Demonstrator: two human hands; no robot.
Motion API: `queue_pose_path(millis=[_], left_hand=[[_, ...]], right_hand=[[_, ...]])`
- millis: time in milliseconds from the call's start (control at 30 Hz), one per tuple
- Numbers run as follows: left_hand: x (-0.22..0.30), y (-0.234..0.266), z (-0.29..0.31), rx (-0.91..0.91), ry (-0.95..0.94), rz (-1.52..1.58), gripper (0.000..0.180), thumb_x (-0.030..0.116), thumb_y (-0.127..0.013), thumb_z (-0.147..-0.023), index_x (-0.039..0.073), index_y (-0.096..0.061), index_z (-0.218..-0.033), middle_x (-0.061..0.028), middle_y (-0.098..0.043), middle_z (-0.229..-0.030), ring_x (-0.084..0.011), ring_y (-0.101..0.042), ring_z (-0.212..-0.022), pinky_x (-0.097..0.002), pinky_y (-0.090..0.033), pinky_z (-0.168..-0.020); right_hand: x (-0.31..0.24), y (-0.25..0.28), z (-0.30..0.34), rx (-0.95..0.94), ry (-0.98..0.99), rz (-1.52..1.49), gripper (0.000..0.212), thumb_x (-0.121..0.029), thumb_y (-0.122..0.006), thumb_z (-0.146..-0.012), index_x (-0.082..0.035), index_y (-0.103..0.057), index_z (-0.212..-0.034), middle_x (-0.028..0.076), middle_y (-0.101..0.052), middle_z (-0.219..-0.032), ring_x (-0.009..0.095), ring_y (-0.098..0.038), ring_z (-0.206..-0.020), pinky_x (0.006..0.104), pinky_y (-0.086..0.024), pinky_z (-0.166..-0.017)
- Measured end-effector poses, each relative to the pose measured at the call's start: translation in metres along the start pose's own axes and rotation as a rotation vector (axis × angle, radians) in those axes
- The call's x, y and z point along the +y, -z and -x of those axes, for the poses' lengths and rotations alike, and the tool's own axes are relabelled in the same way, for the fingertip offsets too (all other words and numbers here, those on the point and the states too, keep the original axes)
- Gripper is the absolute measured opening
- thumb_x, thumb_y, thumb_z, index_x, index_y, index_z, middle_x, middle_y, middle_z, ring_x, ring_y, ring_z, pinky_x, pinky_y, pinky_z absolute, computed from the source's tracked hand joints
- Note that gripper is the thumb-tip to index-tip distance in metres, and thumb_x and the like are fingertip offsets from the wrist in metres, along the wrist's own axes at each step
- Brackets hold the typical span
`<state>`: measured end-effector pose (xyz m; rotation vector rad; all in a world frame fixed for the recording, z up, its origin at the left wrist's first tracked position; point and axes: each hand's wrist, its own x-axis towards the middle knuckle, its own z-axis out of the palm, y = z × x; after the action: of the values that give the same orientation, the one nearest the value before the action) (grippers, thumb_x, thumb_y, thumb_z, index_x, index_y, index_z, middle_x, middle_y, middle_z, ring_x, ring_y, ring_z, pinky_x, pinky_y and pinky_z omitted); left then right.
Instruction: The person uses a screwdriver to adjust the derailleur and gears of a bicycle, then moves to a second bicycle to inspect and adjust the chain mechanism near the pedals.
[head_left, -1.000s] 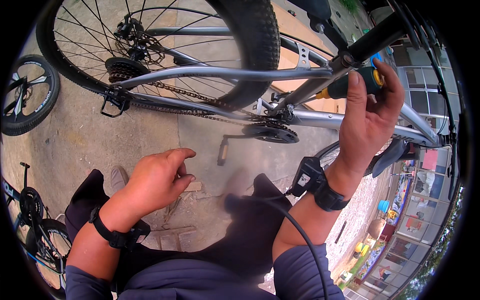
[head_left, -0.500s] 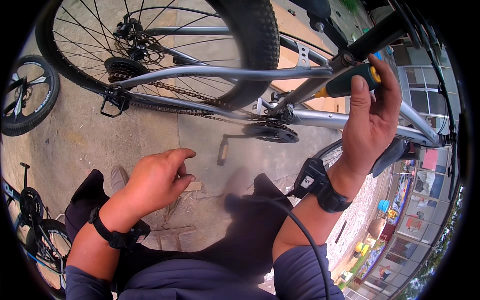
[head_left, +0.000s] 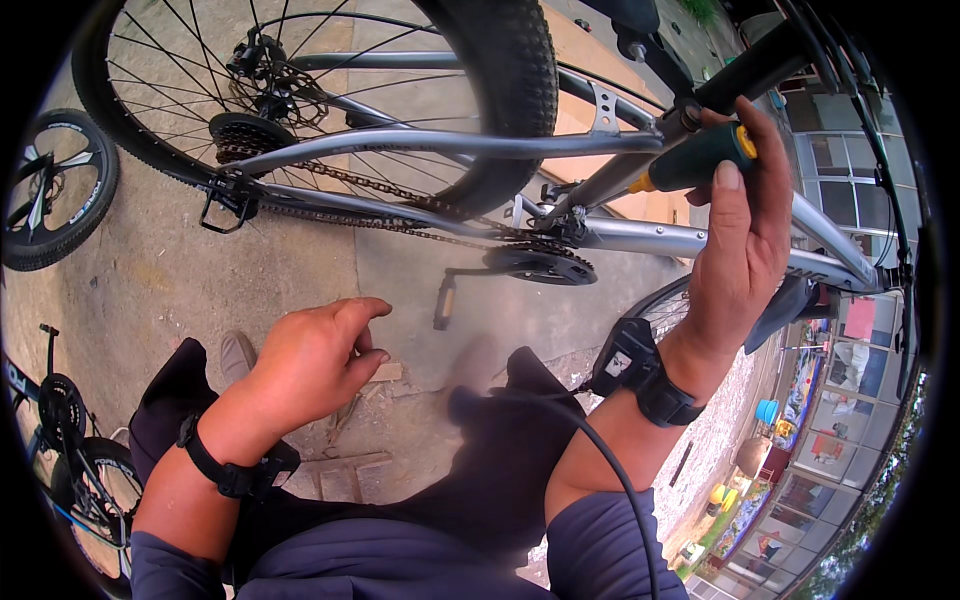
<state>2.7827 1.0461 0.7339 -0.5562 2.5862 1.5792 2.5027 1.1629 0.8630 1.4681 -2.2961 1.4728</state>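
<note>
screwdriver: i should turn it straight; my right fingers close lightly round it, left fingers half-open, empty.

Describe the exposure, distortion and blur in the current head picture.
Head view: fisheye distortion curves the windowed building along the right rim; head view: pale ground beside it looks washed out; head view: the black cable blurs toward one end, the screwdriver looks sharper.
</note>
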Motion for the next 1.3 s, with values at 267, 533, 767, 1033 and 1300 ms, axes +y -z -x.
queue_pose_path(millis=[267, 533, 767, 1033, 1300], left_hand=[[0.000, 0.000, 0.001, 0.017, -0.009, 0.005, 0.043, 0.009, -0.075, -0.077, 0.006, -0.060, -0.118, -0.0074, -0.068, -0.078, -0.0266, -0.065, -0.067, -0.0375, -0.052, -0.062], [0.000, 0.002, 0.002, 0.014, -0.011, 0.004, 0.043, 0.009, -0.075, -0.077, 0.006, -0.060, -0.118, -0.0080, -0.067, -0.079, -0.0269, -0.066, -0.069, -0.0374, -0.052, -0.063], [-0.002, 0.004, 0.001, 0.009, -0.017, -0.002, 0.043, 0.009, -0.075, -0.078, 0.005, -0.060, -0.118, -0.0080, -0.067, -0.079, -0.0264, -0.066, -0.069, -0.0369, -0.052, -0.062], [-0.001, 0.006, 0.000, -0.021, 0.034, 0.022, 0.040, 0.009, -0.074, -0.077, 0.004, -0.061, -0.115, -0.0097, -0.067, -0.082, -0.0310, -0.067, -0.076, -0.0408, -0.052, -0.066], [-0.003, 0.007, 0.001, -0.025, 0.053, 0.016, 0.041, 0.009, -0.074, -0.077, 0.005, -0.061, -0.116, -0.0098, -0.067, -0.082, -0.0306, -0.067, -0.076, -0.0406, -0.053, -0.067]], right_hand=[[0.009, -0.015, -0.005, 0.127, 0.121, 0.192, 0.040, -0.011, -0.077, -0.088, -0.006, -0.061, -0.124, 0.003, -0.061, -0.110, 0.008, -0.059, -0.088, 0.0199, -0.048, -0.065], [0.010, -0.015, -0.002, 0.182, 0.082, 0.252, 0.038, -0.013, -0.076, -0.088, -0.008, -0.062, -0.123, 0.004, -0.057, -0.114, 0.008, -0.060, -0.092, 0.0188, -0.046, -0.062], [0.002, -0.008, -0.001, 0.077, 0.047, 0.111, 0.034, -0.003, -0.065, -0.092, -0.005, -0.063, -0.125, 0.006, -0.060, -0.119, 0.011, -0.061, -0.097, 0.0216, -0.052, -0.071], [0.014, -0.016, -0.005, 0.164, 0.142, 0.180, 0.033, -0.008, -0.077, -0.085, -0.009, -0.067, -0.116, 0.001, -0.062, -0.108, 0.008, -0.056, -0.089, 0.0194, -0.041, -0.059], [0.002, -0.010, -0.004, 0.097, 0.074, 0.110, 0.032, -0.008, -0.072, -0.089, -0.007, -0.066, -0.120, 0.003, -0.063, -0.109, 0.008, -0.056, -0.091, 0.0193, -0.046, -0.065]])
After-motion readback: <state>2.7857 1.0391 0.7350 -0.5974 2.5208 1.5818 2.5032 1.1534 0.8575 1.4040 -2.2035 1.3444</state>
